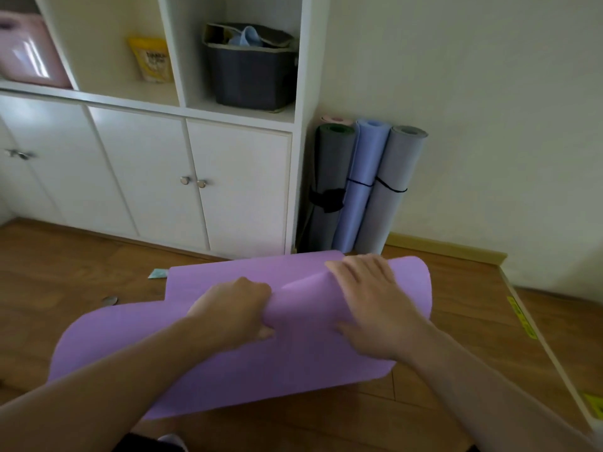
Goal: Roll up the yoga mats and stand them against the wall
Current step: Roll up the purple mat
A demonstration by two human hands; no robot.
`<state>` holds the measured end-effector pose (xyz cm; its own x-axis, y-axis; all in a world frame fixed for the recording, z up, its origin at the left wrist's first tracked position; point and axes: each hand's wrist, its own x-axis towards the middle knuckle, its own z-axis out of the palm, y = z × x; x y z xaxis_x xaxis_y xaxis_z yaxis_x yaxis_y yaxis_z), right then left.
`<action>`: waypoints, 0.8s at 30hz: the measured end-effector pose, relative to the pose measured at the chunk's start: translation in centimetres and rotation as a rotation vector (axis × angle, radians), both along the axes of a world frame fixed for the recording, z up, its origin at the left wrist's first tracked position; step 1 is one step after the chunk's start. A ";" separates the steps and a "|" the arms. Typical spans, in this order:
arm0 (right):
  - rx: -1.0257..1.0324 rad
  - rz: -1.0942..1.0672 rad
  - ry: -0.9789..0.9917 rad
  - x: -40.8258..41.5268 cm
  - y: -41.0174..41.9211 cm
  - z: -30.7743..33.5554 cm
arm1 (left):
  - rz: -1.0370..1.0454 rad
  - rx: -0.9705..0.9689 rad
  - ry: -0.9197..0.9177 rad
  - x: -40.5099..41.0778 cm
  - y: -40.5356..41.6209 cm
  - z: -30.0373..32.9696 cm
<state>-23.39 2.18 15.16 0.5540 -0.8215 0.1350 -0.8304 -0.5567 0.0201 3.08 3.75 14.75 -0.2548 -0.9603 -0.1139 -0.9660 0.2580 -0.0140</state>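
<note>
The purple mat (293, 363) is smooth, plain lilac, half rolled on the wood floor (65, 272). Left hand (233, 309) grips the curl, right hand (372, 305) lies flat, fingers spread on top.

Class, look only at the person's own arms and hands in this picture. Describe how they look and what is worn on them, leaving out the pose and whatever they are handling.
Both forearms are bare as far as the frame shows: no sleeves or gloves. The left hand and right hand show no rings, and neither wrist carries a watch or band. The image is slightly blurred, so fine details such as nails cannot be judged.
</note>
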 end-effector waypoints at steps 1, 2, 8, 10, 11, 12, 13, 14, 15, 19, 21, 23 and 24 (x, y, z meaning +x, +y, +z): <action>-0.014 0.041 0.037 0.8 0.4 -1.0 | 0.010 -0.005 0.019 0.0 0.2 0.1; -0.017 0.064 0.063 1.7 0.7 -2.0 | 0.003 -0.017 0.034 -0.1 0.5 0.1; 0.020 0.055 0.088 4.0 0.5 -3.1 | -0.050 -0.043 0.066 0.9 1.1 -0.9; 0.085 0.054 0.104 3.6 0.1 -3.0 | -0.128 -0.197 0.037 1.1 1.2 -1.7; 0.122 0.053 0.106 3.4 -0.1 -2.8 | -0.172 -0.280 0.014 1.2 1.3 -2.2; 0.162 0.048 0.103 3.3 -0.3 -2.4 | -0.209 -0.366 -0.009 1.2 1.5 -2.7; 0.205 0.035 0.094 3.1 -0.7 -2.1 | -0.221 -0.439 -0.013 1.1 1.9 -3.1; 0.238 0.021 0.094 3.1 -1.1 -1.7 | -0.215 -0.477 -0.016 0.9 2.3 -3.6; 0.257 0.016 0.096 3.0 -1.4 -1.5 | -0.200 -0.498 -0.024 0.7 2.7 -4.0; 0.217 0.046 0.130 3.6 -1.7 -2.0 | -0.111 -0.453 -0.055 0.2 3.3 -5.3; 0.166 0.052 0.095 4.2 -1.6 -2.7 | -0.082 -0.368 -0.007 0.6 2.5 -5.7; 0.077 0.065 0.055 4.5 -1.3 -3.8 | -0.046 -0.231 0.020 0.9 1.8 -5.6; 0.039 0.072 0.049 4.7 -1.0 -4.4 | -0.026 -0.164 0.051 1.1 1.7 -5.3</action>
